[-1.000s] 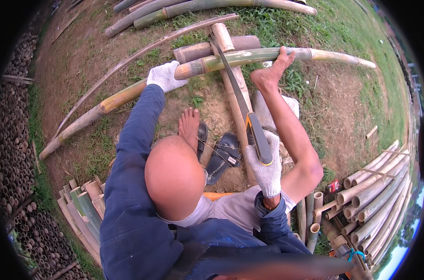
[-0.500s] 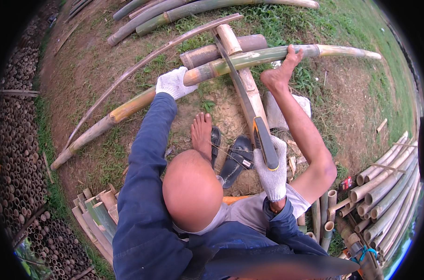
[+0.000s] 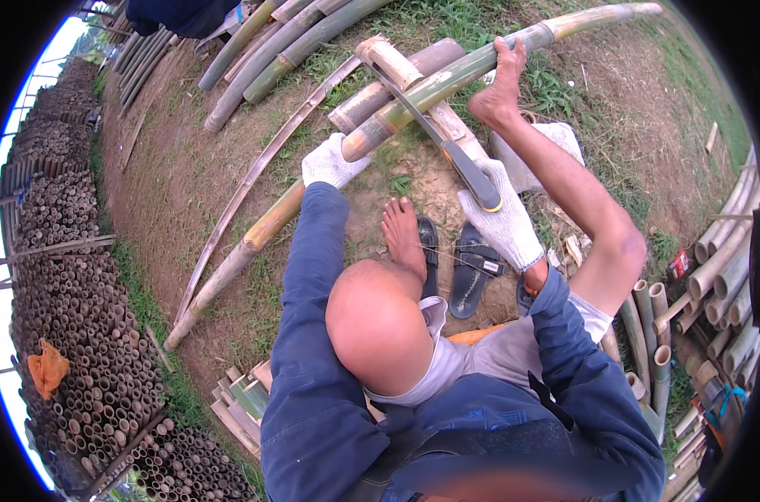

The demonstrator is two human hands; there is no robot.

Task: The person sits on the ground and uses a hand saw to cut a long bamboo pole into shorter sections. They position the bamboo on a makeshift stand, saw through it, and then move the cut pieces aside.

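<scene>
A long green and tan bamboo pole (image 3: 459, 77) slants across the view, from lower left to upper right. My left hand (image 3: 334, 161), in a white knit glove, is closed around it left of the saw. In my right hand (image 3: 504, 216), also gloved, is the dark handle of a handsaw (image 3: 472, 174), fingers wrapped round it. The saw's blade (image 3: 415, 110) crosses the pole; whether its teeth are in a cut cannot be seen. Under the pole lie a wooden beam (image 3: 452, 124) and a short thick bamboo piece (image 3: 365, 111). My bare right foot (image 3: 498, 94) presses on the pole.
A split bamboo strip (image 3: 254, 171) curves at the left. Black sandals (image 3: 473, 272) lie near my left foot (image 3: 405, 234). A pale stone block (image 3: 547, 151) sits by the beam. Bamboo poles lie at the top and right; stacked bamboo (image 3: 95, 335) fills the far left.
The saw and my right hand have moved forward, bringing the handle closer to the pole. My left hand still grips the pole. The whole view has shifted.
</scene>
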